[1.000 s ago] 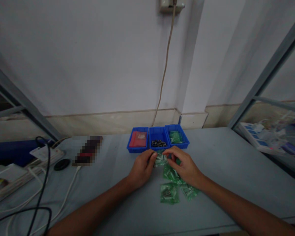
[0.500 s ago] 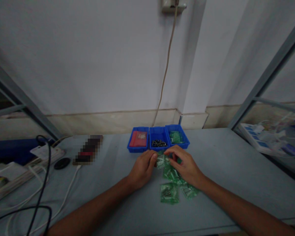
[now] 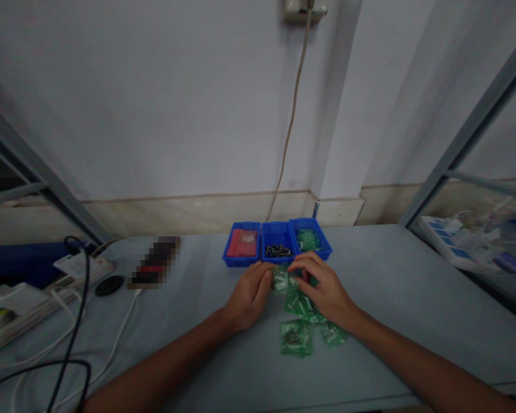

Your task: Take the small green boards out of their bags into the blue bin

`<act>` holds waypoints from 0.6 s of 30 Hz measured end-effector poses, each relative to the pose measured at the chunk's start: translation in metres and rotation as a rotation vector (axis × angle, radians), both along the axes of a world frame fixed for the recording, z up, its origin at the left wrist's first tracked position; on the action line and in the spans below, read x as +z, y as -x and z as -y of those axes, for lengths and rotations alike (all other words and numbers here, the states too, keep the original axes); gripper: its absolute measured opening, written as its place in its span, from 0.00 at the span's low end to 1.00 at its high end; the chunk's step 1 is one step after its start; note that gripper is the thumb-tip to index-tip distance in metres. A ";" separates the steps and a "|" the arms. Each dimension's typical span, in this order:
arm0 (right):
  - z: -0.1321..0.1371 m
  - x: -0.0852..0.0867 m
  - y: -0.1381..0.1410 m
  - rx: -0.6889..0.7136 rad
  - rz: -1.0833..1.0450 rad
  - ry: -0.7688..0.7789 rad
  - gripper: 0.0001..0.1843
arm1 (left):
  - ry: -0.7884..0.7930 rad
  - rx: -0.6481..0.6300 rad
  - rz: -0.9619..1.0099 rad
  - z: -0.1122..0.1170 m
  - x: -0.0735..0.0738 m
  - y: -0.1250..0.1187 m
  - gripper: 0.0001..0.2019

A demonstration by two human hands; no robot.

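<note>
Just in front of the blue bins, my left hand (image 3: 250,293) pinches the left edge of a small clear green plastic bag (image 3: 280,279) with pale metal parts inside. My right hand (image 3: 324,289) is curled at the bag's other side, thumb and forefinger closed around its right edge; the exact contact is small and partly hidden. Beneath and beside the right hand lie more filled green bags (image 3: 300,305), partly covered by it. Nearer to me, another green bag (image 3: 296,337) rests flat on the table, with one more bag (image 3: 330,334) by my right wrist.
Three blue bins stand at the back: one with a red bag (image 3: 242,244), one with dark and silver small parts (image 3: 278,251), one with green bags (image 3: 308,239). To the left are a blurred-out phone-like object (image 3: 157,263), a black disc (image 3: 109,285) and cables (image 3: 122,327).
The green bag between my hands has turned slightly and shifted a little to the left. Both hands stay nearly in place, and the bags on the table lie almost as before.
</note>
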State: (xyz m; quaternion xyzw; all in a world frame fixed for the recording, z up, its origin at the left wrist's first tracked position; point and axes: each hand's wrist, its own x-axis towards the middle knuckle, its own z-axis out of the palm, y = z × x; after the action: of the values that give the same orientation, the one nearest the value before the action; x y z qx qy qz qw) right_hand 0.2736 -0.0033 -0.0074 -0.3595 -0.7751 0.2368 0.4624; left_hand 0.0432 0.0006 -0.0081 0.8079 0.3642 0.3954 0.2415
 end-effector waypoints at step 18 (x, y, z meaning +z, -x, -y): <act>0.002 0.000 0.001 -0.121 0.005 0.027 0.05 | -0.130 0.049 -0.069 -0.002 -0.004 -0.004 0.08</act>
State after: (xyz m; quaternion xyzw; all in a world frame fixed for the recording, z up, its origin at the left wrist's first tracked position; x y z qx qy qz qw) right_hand 0.2724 -0.0053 -0.0070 -0.4124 -0.7500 0.2178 0.4690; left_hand 0.0472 0.0027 -0.0122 0.8258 0.3657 0.3958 0.1662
